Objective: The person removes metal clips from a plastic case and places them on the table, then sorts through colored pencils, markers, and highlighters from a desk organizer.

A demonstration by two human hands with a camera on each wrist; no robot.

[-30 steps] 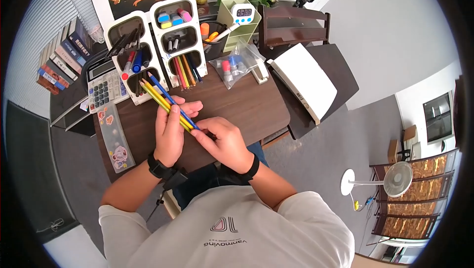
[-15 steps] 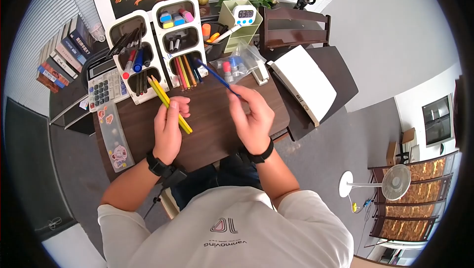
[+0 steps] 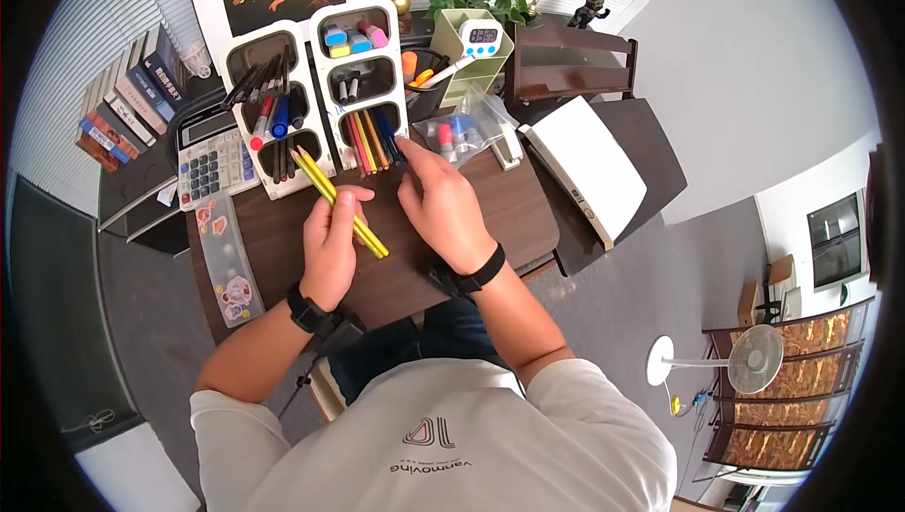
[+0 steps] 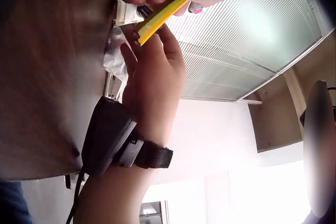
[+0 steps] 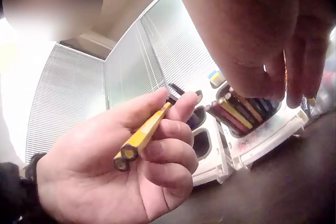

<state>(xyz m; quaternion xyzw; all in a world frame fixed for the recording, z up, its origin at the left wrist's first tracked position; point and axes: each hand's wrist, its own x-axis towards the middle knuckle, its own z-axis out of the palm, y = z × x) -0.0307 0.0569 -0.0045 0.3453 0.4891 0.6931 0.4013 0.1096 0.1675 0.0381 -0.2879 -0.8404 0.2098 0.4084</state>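
My left hand (image 3: 330, 248) grips two yellow pencils (image 3: 325, 182) between thumb and fingers, their sharpened tips pointing up-left toward the organizer. In the right wrist view, the flat ends of these yellow pencils (image 5: 137, 142) stick out above the curled fingers. At the front of the right-hand white organizer (image 3: 325, 69), my right hand (image 3: 451, 206) reaches to a compartment of coloured pencils (image 3: 372, 140). Its index finger is extended against the blue pencils at that compartment's right side, with the thumb held apart. In the right wrist view the right hand partly hides this compartment.
Left of the hands lie a calculator (image 3: 217, 168) and a stickered case (image 3: 226, 262). A clear bag with small bottles (image 3: 462, 135) and a stapler (image 3: 507, 149) sit right of the organizer. Farther right is a white box (image 3: 594, 168). Markers (image 3: 269, 121) fill other compartments.
The right hand took the blue pencil out of the left hand's bundle, then moved forward to the coloured-pencil compartment. The left hand has kept the two yellow pencils and barely moved.
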